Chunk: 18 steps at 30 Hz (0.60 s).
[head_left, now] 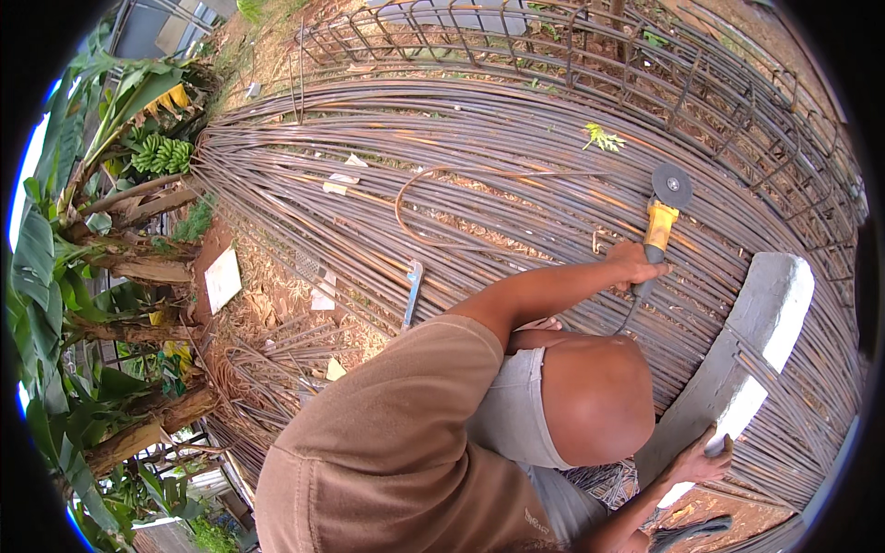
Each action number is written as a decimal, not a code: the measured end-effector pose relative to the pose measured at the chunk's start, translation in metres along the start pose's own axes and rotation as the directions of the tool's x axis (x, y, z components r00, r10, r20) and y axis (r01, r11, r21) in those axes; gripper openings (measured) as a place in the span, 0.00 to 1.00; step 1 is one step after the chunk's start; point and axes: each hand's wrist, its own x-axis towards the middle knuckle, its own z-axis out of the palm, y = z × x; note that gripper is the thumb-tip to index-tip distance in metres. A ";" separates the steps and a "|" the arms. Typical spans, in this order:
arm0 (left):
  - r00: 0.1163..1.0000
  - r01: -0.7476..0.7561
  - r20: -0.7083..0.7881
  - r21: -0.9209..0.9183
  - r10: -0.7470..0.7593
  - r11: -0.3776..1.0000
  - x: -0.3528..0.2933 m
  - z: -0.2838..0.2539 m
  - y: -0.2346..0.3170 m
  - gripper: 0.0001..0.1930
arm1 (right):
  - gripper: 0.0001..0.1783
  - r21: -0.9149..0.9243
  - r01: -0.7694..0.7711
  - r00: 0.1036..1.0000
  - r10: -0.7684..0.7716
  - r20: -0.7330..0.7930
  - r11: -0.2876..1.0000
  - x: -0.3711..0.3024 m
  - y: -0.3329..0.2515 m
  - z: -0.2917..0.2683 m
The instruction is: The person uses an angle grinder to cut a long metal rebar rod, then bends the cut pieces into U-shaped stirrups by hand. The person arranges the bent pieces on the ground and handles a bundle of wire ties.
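My left hand (634,265) is closed around the rear handle of a yellow and black angle grinder (660,221). The grinder's dark disc (672,185) points away from me, above a bed of long steel rebars (516,138). To the right lies a long grey concrete block (728,341) with a bright white side, and a few short bars (754,358) rest across it. My right hand (701,458) is at the near end of this block, its fingers curled over the edge. My bent knee (599,401) sits between both arms.
A blue-handled wrench-like tool (412,293) lies on the bars at left, near a bent rebar hook (401,207). Tied rebar cages (590,41) stretch along the far side. Banana plants (55,258) stand at left, beside a white board (222,279) on the ground.
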 end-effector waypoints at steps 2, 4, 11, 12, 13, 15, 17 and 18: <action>0.999 0.000 0.034 0.076 -0.003 0.997 0.003 -0.009 -0.007 0.49 | 0.32 0.011 -0.002 1.000 0.002 0.006 1.000 0.001 -0.003 0.002; 0.996 0.033 0.081 0.115 -0.043 0.993 -0.003 -0.018 -0.008 0.50 | 0.30 0.006 -0.006 1.000 0.006 0.028 1.000 0.000 -0.007 0.001; 0.893 -0.177 -0.380 0.197 0.241 0.964 -0.057 -0.075 -0.094 0.18 | 0.28 0.035 0.038 0.999 -0.037 -0.014 0.999 0.001 0.001 0.003; 0.881 -0.152 -0.408 0.235 0.239 0.960 -0.071 -0.097 -0.131 0.13 | 0.28 0.040 0.052 0.999 -0.051 -0.015 0.998 0.001 0.003 0.002; 0.860 -0.109 -0.462 0.248 0.216 0.963 -0.084 -0.112 -0.174 0.11 | 0.28 0.044 0.062 0.998 -0.061 -0.019 0.997 0.001 0.000 0.000; 0.799 -0.039 -0.520 0.456 0.301 0.889 -0.114 -0.135 -0.271 0.16 | 0.28 0.047 0.080 0.996 -0.078 -0.039 0.996 0.002 -0.011 -0.001; 0.859 0.077 -0.460 0.547 0.223 0.833 -0.155 -0.138 -0.328 0.22 | 0.28 0.018 0.072 0.997 -0.072 -0.015 0.997 0.005 -0.007 -0.002; 0.896 0.139 -0.420 0.575 0.145 0.807 -0.168 -0.140 -0.338 0.24 | 0.28 0.008 0.040 0.999 -0.040 -0.018 0.999 0.003 -0.007 -0.002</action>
